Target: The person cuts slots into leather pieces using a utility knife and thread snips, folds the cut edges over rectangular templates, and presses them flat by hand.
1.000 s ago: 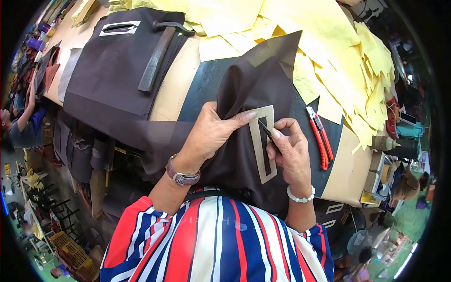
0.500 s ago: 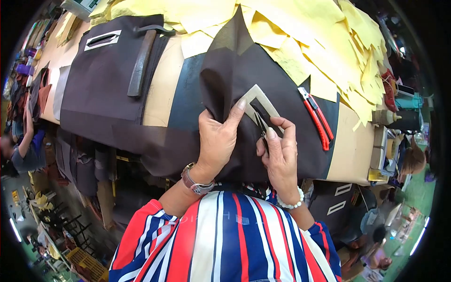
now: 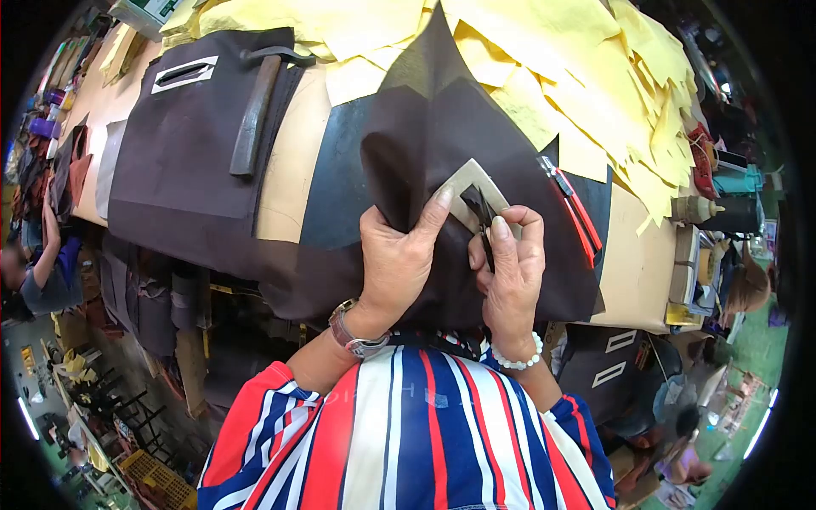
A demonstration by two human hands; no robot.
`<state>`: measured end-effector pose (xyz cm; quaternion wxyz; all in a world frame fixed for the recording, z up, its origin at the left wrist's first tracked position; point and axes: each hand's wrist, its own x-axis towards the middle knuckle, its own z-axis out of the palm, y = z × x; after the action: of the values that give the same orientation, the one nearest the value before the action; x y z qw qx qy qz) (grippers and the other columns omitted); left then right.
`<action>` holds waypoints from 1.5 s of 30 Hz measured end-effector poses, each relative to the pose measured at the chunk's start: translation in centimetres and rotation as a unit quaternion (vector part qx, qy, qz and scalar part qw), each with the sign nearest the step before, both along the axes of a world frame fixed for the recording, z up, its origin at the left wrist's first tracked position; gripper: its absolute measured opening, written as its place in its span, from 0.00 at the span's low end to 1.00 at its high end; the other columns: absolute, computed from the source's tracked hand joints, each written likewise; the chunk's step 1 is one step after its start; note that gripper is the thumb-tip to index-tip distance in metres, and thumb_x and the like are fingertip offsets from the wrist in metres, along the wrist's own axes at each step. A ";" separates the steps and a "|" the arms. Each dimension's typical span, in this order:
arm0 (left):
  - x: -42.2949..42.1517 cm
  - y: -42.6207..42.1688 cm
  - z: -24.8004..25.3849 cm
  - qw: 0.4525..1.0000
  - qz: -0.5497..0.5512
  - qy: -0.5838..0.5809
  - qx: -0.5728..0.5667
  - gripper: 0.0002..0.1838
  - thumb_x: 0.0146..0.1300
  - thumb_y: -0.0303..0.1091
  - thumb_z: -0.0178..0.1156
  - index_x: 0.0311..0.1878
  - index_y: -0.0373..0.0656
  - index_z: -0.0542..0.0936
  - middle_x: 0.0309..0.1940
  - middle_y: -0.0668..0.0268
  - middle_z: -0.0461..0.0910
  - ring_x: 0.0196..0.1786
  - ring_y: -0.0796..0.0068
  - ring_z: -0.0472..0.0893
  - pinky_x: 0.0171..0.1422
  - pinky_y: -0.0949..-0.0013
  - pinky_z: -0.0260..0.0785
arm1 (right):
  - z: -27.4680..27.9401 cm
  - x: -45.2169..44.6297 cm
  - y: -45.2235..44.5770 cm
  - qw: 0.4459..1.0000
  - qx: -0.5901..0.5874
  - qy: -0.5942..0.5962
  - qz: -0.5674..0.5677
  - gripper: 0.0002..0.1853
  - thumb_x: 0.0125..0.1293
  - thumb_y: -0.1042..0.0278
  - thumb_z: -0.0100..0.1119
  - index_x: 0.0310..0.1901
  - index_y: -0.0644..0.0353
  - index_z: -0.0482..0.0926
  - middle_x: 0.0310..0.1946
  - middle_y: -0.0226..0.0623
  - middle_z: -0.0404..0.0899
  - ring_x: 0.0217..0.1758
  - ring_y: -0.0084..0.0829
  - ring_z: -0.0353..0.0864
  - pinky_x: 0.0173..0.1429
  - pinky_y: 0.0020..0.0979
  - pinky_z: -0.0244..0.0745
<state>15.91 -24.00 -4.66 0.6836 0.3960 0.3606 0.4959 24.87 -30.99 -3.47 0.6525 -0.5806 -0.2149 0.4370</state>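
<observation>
A dark brown leather sheet [image 3: 408,127] is bunched up in front of me, with a fold rising to a peak. On it sits a pale rectangular frame [image 3: 467,176] around a slot. My left hand [image 3: 398,255] pinches the sheet, thumb pressed on the frame's left edge. Small black pointed snips [image 3: 484,212] are gripped in my right hand [image 3: 510,263], their tips at the slot; whether the blades are apart is hard to see. To the right lies a red utility knife [image 3: 576,211], partly overlapped by the sheet.
A hammer [image 3: 253,119] rests on another dark brown piece [image 3: 183,144] with a similar framed slot [image 3: 184,75]. Yellow sheets [image 3: 544,51] pile up along the back of the table [image 3: 637,263]. Another person's arm [image 3: 51,229] shows at far left.
The frame and sheet have shifted slightly right and turned, and the sheet now overlaps the knife's edge. My right hand has tilted the snips, with their tips deeper at the slot.
</observation>
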 end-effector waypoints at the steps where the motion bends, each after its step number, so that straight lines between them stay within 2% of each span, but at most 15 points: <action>1: -0.1 0.0 0.1 1.000 -0.004 -0.005 -0.006 0.09 0.62 0.31 0.63 0.36 0.33 0.81 0.32 0.70 0.82 0.33 0.87 0.75 0.37 0.78 0.67 | 0.0 0.0 0.0 1.000 0.008 0.004 -0.002 0.13 0.71 0.62 0.50 0.48 0.57 0.60 0.19 0.28 0.69 0.18 0.12 0.59 0.20 0.15 0.51; 14: -0.7 0.0 0.5 0.999 -0.045 -0.002 -0.005 0.08 0.61 0.30 0.63 0.38 0.33 0.81 0.33 0.70 0.82 0.34 0.87 0.76 0.39 0.79 0.67 | -0.3 -0.1 -0.3 1.000 0.027 0.011 0.004 0.11 0.71 0.64 0.50 0.46 0.58 0.61 0.15 0.25 0.64 0.17 0.13 0.59 0.21 0.17 0.51; 17: -0.7 0.3 0.8 0.998 -0.055 -0.020 -0.020 0.08 0.61 0.29 0.63 0.39 0.33 0.81 0.34 0.69 0.82 0.35 0.86 0.76 0.40 0.79 0.68 | 0.1 0.2 -0.4 1.000 0.000 0.010 0.022 0.09 0.71 0.66 0.49 0.45 0.58 0.62 0.17 0.25 0.65 0.18 0.13 0.59 0.21 0.18 0.51; 19: -0.8 0.7 0.8 0.997 -0.057 -0.040 -0.044 0.08 0.61 0.29 0.63 0.40 0.33 0.81 0.35 0.68 0.82 0.35 0.85 0.77 0.42 0.79 0.68 | 1.2 0.9 -1.4 0.995 0.021 0.095 0.034 0.13 0.68 0.69 0.53 0.49 0.61 0.63 0.24 0.27 0.69 0.22 0.12 0.62 0.22 0.15 0.51; 21: -1.1 1.4 1.1 0.997 -0.075 -0.018 -0.029 0.09 0.60 0.28 0.63 0.41 0.33 0.80 0.36 0.66 0.82 0.35 0.84 0.77 0.42 0.78 0.70 | 1.4 1.5 -1.8 0.991 0.120 -0.039 0.041 0.20 0.64 0.71 0.59 0.53 0.63 0.62 0.24 0.25 0.70 0.22 0.11 0.63 0.23 0.15 0.54; 22: -1.3 1.6 1.2 0.996 -0.085 -0.007 -0.023 0.09 0.60 0.28 0.63 0.41 0.32 0.80 0.36 0.65 0.82 0.35 0.83 0.78 0.42 0.77 0.70 | 1.7 2.7 -2.2 0.978 0.072 -0.189 0.049 0.23 0.59 0.73 0.64 0.53 0.66 0.65 0.22 0.24 0.73 0.23 0.09 0.65 0.25 0.16 0.59; 23: -1.4 1.8 1.5 0.994 -0.102 -0.012 -0.032 0.10 0.60 0.28 0.63 0.41 0.32 0.80 0.36 0.65 0.82 0.36 0.83 0.78 0.42 0.77 0.71 | 2.6 3.3 -1.6 0.925 0.060 -0.370 0.061 0.24 0.51 0.76 0.69 0.50 0.66 0.71 0.18 0.24 0.72 0.21 0.13 0.69 0.25 0.18 0.64; 25: -1.5 1.9 1.9 0.989 -0.137 -0.023 -0.052 0.10 0.60 0.28 0.63 0.42 0.31 0.80 0.36 0.64 0.82 0.37 0.81 0.79 0.42 0.76 0.72 | 3.1 5.2 -0.3 0.772 0.137 -0.611 0.108 0.25 0.42 0.79 0.69 0.47 0.64 0.78 0.21 0.30 0.73 0.22 0.20 0.74 0.24 0.21 0.68; 27: -1.5 1.9 1.8 0.990 -0.136 -0.006 -0.033 0.11 0.60 0.29 0.63 0.42 0.31 0.80 0.37 0.63 0.82 0.38 0.80 0.79 0.42 0.76 0.72 | 3.9 5.6 1.0 0.724 0.180 -0.648 0.153 0.25 0.38 0.79 0.67 0.45 0.59 0.81 0.28 0.33 0.74 0.23 0.25 0.76 0.23 0.25 0.70; 28: -1.6 1.9 1.7 0.991 -0.134 0.002 -0.024 0.11 0.60 0.29 0.63 0.42 0.31 0.79 0.37 0.63 0.82 0.39 0.80 0.79 0.42 0.76 0.73 | 4.1 5.6 1.5 0.700 0.169 -0.675 0.162 0.20 0.41 0.79 0.65 0.42 0.57 0.82 0.35 0.34 0.75 0.25 0.24 0.77 0.23 0.27 0.71; 32: -2.1 1.9 2.0 0.984 -0.176 0.008 -0.027 0.12 0.60 0.29 0.63 0.44 0.32 0.79 0.38 0.64 0.82 0.40 0.80 0.79 0.45 0.76 0.72 | 4.7 6.0 3.3 0.660 0.220 -0.692 0.193 0.15 0.41 0.77 0.64 0.36 0.57 0.80 0.35 0.32 0.76 0.26 0.27 0.78 0.24 0.27 0.71; 35: -2.2 2.5 2.4 0.982 -0.188 -0.005 -0.012 0.12 0.60 0.28 0.63 0.45 0.34 0.79 0.39 0.65 0.82 0.41 0.81 0.79 0.48 0.76 0.71 | 4.4 5.6 4.2 0.710 0.207 -0.643 0.200 0.13 0.41 0.78 0.64 0.34 0.58 0.79 0.35 0.33 0.78 0.28 0.30 0.80 0.26 0.28 0.72; 39: -2.1 2.8 1.5 0.983 -0.173 -0.047 -0.038 0.11 0.61 0.26 0.61 0.46 0.35 0.79 0.40 0.65 0.82 0.43 0.80 0.78 0.50 0.76 0.70 | 3.7 5.6 5.7 0.821 0.113 -0.512 0.224 0.09 0.45 0.81 0.64 0.30 0.63 0.77 0.29 0.38 0.78 0.28 0.35 0.80 0.29 0.29 0.73; 42: -2.3 3.3 1.1 0.977 -0.183 -0.080 -0.075 0.11 0.60 0.25 0.61 0.46 0.35 0.79 0.40 0.64 0.82 0.44 0.77 0.80 0.52 0.73 0.71 | 3.9 5.0 6.8 0.893 0.026 -0.379 0.241 0.05 0.51 0.80 0.62 0.31 0.66 0.78 0.26 0.39 0.78 0.27 0.27 0.79 0.28 0.27 0.72; 45: -2.2 2.9 1.3 0.972 -0.181 -0.062 -0.133 0.12 0.60 0.26 0.61 0.47 0.34 0.78 0.41 0.62 0.82 0.44 0.76 0.81 0.53 0.71 0.71 | 2.9 5.3 7.9 0.916 0.035 -0.345 0.203 0.04 0.57 0.79 0.58 0.34 0.68 0.78 0.26 0.38 0.79 0.29 0.19 0.78 0.28 0.25 0.71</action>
<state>13.69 -21.05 -3.36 0.8295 0.3287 0.3026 0.3351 30.15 -23.11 -0.60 0.4547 -0.6159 -0.5553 0.3249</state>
